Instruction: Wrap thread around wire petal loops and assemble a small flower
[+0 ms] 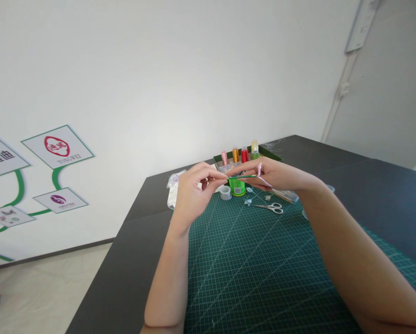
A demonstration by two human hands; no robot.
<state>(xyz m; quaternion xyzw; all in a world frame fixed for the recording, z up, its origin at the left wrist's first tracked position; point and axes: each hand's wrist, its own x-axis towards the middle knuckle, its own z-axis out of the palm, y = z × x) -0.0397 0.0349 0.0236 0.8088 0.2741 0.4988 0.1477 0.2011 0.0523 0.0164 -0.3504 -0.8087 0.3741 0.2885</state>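
My left hand [198, 188] is closed, thumb and fingertips pinching one end of a thin green stem [243, 176]. The stem runs level across to my right hand [279, 174], whose fingers lie above and below it, gripping it. At the stem's right end a pale pink, petal-like piece [265, 181] sticks out against the right hand. Both hands are raised above the far part of the green cutting mat [249, 264]. Just behind them stands a bright green tin [238, 187], partly covered by the fingers.
Scissors [272, 208] with white handles lie on the mat, near small pale-blue flower pieces [248, 202]. A small clear tub [225, 193] stands by the tin. Bead tubes [244, 155] stand in a green box [268, 153]. White plastic packets [173, 190] lie left, on the black table [124, 264].
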